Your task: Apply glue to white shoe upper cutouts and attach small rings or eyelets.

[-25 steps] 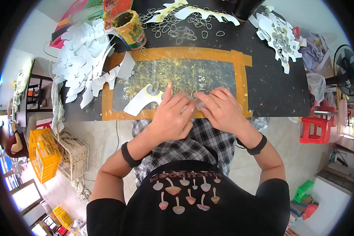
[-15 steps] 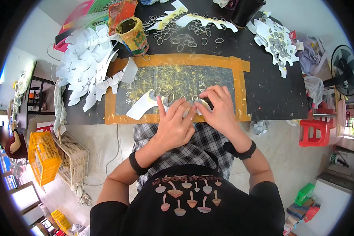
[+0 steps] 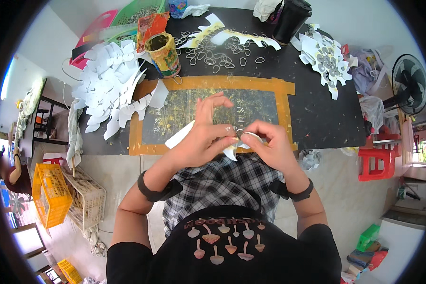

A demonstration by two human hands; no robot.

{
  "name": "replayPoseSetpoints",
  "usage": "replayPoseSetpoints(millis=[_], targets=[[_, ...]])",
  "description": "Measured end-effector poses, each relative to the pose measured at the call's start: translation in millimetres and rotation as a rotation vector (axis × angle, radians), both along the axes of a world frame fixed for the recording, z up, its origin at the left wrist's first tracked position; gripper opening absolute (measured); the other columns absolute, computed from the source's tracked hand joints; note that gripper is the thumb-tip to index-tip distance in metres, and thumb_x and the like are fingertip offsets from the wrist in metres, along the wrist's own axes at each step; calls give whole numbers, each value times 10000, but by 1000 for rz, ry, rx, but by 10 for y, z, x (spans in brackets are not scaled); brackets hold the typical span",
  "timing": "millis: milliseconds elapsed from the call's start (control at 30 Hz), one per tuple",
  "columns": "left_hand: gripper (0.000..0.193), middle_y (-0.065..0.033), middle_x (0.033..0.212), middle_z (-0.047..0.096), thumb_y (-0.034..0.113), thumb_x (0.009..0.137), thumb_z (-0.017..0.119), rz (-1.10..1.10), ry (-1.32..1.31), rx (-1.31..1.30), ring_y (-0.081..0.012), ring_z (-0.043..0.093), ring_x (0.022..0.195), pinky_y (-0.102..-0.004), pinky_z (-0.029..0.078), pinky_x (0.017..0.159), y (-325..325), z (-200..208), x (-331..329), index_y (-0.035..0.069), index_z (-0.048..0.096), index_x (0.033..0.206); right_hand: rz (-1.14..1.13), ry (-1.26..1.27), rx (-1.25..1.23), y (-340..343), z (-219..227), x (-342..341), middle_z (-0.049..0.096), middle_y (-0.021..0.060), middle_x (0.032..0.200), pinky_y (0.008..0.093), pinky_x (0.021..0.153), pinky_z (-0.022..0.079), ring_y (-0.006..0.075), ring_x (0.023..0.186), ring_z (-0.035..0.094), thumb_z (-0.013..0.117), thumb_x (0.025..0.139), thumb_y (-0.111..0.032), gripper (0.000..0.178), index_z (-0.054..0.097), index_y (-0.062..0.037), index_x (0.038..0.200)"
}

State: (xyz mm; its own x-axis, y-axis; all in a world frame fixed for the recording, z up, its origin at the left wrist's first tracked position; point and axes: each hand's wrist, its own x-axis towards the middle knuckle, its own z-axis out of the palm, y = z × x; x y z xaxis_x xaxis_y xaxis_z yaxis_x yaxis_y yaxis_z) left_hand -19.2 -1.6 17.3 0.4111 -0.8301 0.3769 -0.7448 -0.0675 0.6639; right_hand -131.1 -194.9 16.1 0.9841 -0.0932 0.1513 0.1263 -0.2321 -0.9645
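A white cut-out strip with yellow smears [image 3: 180, 135] lies low on the taped mat, mostly covered by my hands. My left hand [image 3: 201, 139] pinches the strip between thumb and forefinger, its other fingers raised. Close on its right, my right hand [image 3: 272, 147] pinches the strip too. A metal ring [image 3: 240, 133] shows between the fingertips, at the strip's edge. One white tab [image 3: 230, 152] hangs below the fingers, over the table's front edge. The strip's other rings are hidden behind my left hand.
Blank white cut-outs [image 3: 106, 78] are heaped at the left, beside a yellow-smeared can [image 3: 163, 59]. Loose metal rings [image 3: 217, 59] and two smeared strips [image 3: 246, 38] lie at the back. Ringed cut-outs [image 3: 324, 59] pile up at the right, near a black cup [image 3: 292, 21].
My left hand has raised its fingers and shifted over the strip, hiding its rings. Both hands now pinch closer to the table's front edge, and a white tab hangs down between them.
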Motion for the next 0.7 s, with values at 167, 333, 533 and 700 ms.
replayPoseSetpoints(millis=[167, 333, 533, 700], targets=[[86, -212, 1381, 298, 143, 840, 687, -209, 342, -346, -376, 228, 1362, -494, 91, 1146, 2, 173, -176, 65, 665, 812, 204, -85, 371, 81, 74, -126, 588, 20, 795, 216, 572, 357, 46, 688, 474, 654, 928, -158, 195, 621, 11, 838], [119, -205, 1390, 278, 142, 871, 650, -193, 435, -400, -343, 215, 1371, -483, 84, 1141, 47, 108, -221, 49, 657, 798, 228, -27, 595, 125, -30, -107, 563, -15, 762, 202, 568, 333, 21, 670, 447, 649, 932, -194, 227, 616, 7, 832], [138, -186, 1397, 281, 145, 895, 622, -155, 484, -362, -298, 219, 1363, -455, 94, 1126, 62, 69, -184, 50, 648, 797, 339, 32, 308, 69, 97, -5, 544, -38, 737, 204, 565, 330, 16, 662, 442, 680, 903, -188, 220, 615, 11, 836], [215, -132, 1373, 348, 165, 940, 560, -106, 631, -413, -245, 309, 1314, -431, 186, 1106, 67, 2, -234, 31, 650, 799, 305, -56, 533, 118, -136, -61, 589, -3, 812, 222, 603, 372, 47, 730, 487, 690, 878, -115, 160, 654, 29, 937]])
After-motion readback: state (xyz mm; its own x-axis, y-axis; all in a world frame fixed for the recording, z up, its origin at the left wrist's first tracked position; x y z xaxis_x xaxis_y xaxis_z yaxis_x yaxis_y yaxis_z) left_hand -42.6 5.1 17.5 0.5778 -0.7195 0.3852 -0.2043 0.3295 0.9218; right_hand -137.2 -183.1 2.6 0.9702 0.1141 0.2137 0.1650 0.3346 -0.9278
